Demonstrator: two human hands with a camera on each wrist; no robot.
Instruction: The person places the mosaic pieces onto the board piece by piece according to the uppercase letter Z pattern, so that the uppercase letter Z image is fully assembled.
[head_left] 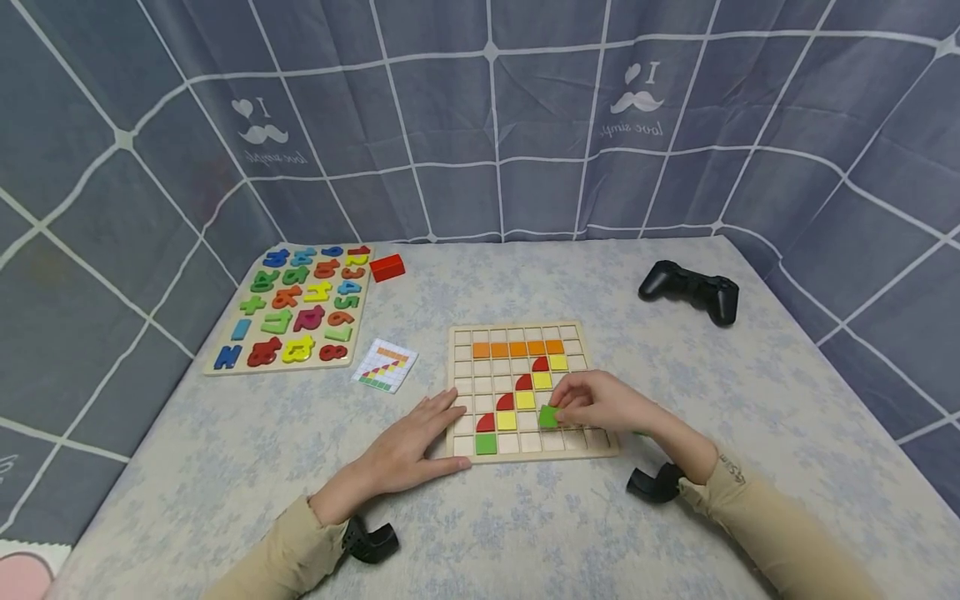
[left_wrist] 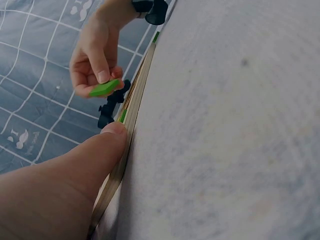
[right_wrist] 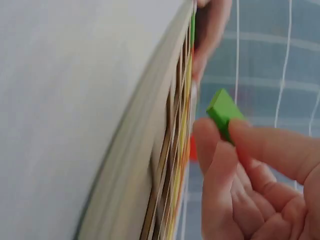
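Note:
The wooden grid board lies flat at the middle of the table. My left hand rests at its left side, fingers extended over the edge and thumb at the near corner. My right hand pinches a green square tile between thumb and fingers, held above the board in both wrist views. An orange tile row lies near the top. Below it, red quarter-round tiles and yellow square tiles form a diagonal. Another green tile sits at lower left. My right hand hides some cells.
A pattern card lies left of the board. Beyond it are a number puzzle board and a red block. A black game controller lies at the back right. A patterned curtain hangs behind the table.

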